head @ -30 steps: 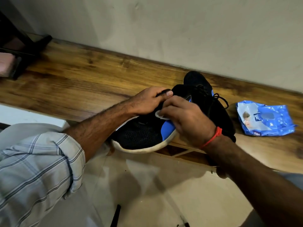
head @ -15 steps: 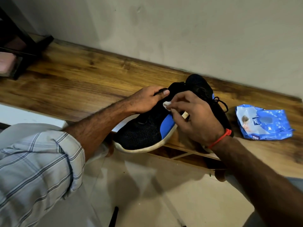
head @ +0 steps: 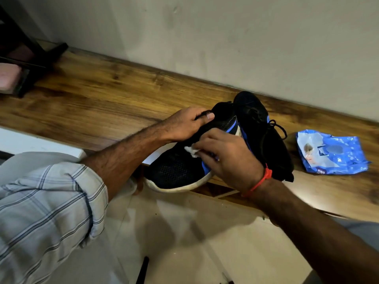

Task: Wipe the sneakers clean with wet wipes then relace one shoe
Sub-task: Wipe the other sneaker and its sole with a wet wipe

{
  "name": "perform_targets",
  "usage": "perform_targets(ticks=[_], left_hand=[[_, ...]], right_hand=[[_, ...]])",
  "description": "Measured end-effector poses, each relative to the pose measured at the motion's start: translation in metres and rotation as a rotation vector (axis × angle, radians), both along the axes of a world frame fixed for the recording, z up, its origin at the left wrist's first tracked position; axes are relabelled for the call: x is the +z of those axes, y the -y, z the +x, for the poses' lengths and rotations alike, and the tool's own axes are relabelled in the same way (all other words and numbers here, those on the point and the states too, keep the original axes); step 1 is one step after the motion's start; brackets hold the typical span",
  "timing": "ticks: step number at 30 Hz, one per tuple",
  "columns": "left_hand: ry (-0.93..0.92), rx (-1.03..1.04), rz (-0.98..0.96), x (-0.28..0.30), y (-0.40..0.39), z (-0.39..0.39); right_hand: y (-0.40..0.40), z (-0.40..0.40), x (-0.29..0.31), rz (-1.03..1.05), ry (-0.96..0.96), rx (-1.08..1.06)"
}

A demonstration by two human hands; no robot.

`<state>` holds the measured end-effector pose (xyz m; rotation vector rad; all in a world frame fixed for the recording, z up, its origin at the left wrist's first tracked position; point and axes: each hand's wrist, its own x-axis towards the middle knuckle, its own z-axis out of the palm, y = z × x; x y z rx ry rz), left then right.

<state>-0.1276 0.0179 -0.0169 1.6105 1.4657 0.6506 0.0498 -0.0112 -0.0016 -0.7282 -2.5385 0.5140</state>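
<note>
A black sneaker point(head: 176, 171) with a blue side patch and white sole lies over the front edge of the wooden bench point(head: 98, 103), toe toward me. My left hand point(head: 184, 125) grips its collar from the left, thumb over the rim. My right hand point(head: 227, 158) holds a crumpled white wet wipe point(head: 191, 150) against the shoe's upper, near the lace area. A second black sneaker point(head: 260, 128) with its laces in place lies just behind and to the right, touching the first.
A blue wet-wipes pack point(head: 330, 154) lies on the bench to the right of the shoes. A dark stand point(head: 30, 64) sits at the bench's far left. The wall runs close behind. Pale floor tiles point(head: 184, 242) lie below.
My right hand has slid the wipe down the sneaker's side from near the collar toward the toe. My left hand keeps its grip on the collar.
</note>
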Motion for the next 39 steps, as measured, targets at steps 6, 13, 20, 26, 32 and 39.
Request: perform_targets(ticks=[6, 13, 20, 26, 32, 39], left_hand=[[-0.003, -0.049, -0.015, -0.001, 0.001, -0.001], [-0.036, -0.049, -0.011, -0.003, 0.003, 0.000], [-0.002, -0.037, -0.040, -0.001, 0.001, -0.001], [-0.054, -0.065, -0.021, -0.003, 0.004, 0.001], [-0.005, -0.072, -0.063, -0.003, -0.001, -0.003], [0.040, -0.042, -0.076, -0.001, 0.000, -0.001]], right_hand=[[-0.029, 0.022, 0.003, 0.052, 0.108, -0.112], [0.000, 0.003, 0.000, 0.000, 0.106, 0.108], [-0.040, 0.033, -0.001, 0.078, 0.091, -0.213], [0.007, -0.004, -0.009, 0.049, 0.076, 0.184], [-0.048, 0.036, -0.009, 0.071, 0.066, -0.245], [-0.062, 0.048, -0.017, 0.019, 0.020, -0.442]])
